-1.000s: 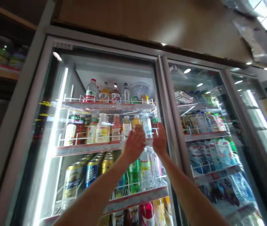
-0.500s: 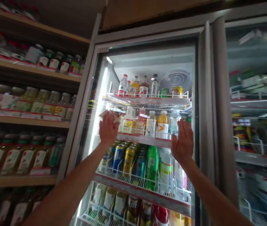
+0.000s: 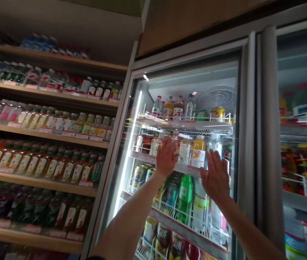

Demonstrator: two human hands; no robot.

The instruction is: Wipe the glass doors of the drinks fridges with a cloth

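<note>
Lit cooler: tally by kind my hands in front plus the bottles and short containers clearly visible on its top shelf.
Left hand and right hand: 2
WAVE bottle: 1
Other bottles: 4
Short green container: 1
Short yellow container: 1
Total: 9

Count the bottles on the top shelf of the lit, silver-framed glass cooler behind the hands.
5 visible, left to right: a red-capped clear bottle; a smaller one partly behind it; an orange bottle; a reddish-brown bottle; a dark-capped, white-labelled bottle. Others may be hidden behind.
</note>
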